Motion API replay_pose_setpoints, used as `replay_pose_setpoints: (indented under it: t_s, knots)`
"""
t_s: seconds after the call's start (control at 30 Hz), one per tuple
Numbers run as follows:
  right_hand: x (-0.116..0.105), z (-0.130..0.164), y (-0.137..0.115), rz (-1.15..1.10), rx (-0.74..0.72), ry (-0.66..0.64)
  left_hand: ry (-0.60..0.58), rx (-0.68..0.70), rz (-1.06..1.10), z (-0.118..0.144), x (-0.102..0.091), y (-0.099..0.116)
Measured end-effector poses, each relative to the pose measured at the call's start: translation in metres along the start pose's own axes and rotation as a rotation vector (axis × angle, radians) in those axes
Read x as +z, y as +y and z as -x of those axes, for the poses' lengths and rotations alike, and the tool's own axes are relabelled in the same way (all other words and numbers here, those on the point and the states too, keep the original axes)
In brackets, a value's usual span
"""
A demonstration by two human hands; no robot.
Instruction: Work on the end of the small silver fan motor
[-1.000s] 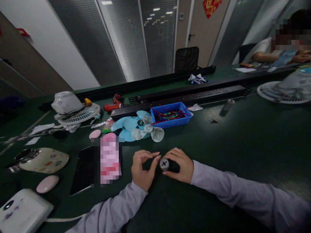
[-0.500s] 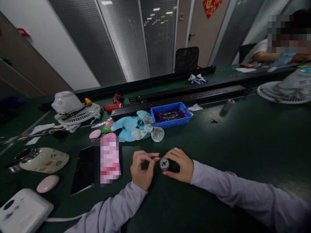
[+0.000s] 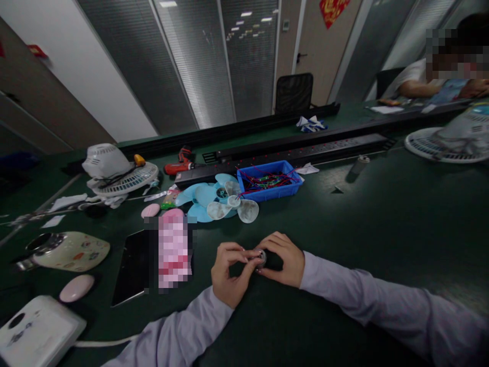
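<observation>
My right hand (image 3: 282, 260) curls its thumb and fingers around a small round metal motor (image 3: 263, 258), which stands on the green tabletop. The thumb and forefinger of my left hand (image 3: 232, 272) are pinched together over the motor's top face and cover much of it. Whatever sits between those fingertips is too small to make out. Just beyond my hands lie a grey fan blade (image 3: 248, 211) and a light blue fan blade (image 3: 198, 213).
A blue bin (image 3: 269, 192) of wires and circuit boards stands past the blades. A red drill (image 3: 179, 167), a fan housing (image 3: 110, 171) and a metal cylinder (image 3: 359, 165) lie farther off. A phone (image 3: 173, 250), a tablet (image 3: 130, 265) and a flask (image 3: 72, 251) are at left. Another person (image 3: 416, 81) sits far right.
My left hand has moved right, from beside the motor to over its top face, so its fingertips now hide much of it. My right hand keeps its hold with hardly any movement.
</observation>
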State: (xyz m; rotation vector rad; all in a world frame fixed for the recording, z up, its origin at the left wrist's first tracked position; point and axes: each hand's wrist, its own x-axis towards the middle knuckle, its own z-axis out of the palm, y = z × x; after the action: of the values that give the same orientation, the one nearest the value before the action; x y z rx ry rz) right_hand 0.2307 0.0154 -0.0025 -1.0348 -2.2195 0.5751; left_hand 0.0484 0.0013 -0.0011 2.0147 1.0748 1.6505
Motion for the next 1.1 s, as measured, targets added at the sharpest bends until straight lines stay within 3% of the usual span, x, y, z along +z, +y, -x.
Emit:
replay_pose_setpoints:
  t_s: [0.13,0.43,0.83,1.1]
  knots:
    - [0.001,0.0,0.002,-0.011,-0.009,0.016,0.024,0.007,-0.017,-0.001,0.0,0.001]
    - [0.004,0.001,0.005,-0.004,-0.018,0.031,-0.049,0.001,-0.041,-0.004,-0.002,0.0]
    - [0.0,0.0,0.001,-0.022,0.0,-0.005,-0.121,0.167,-0.25,-0.008,-0.007,0.007]
    - [0.001,0.001,0.002,-0.019,0.009,-0.008,-0.115,0.168,-0.287,-0.009,-0.007,0.011]
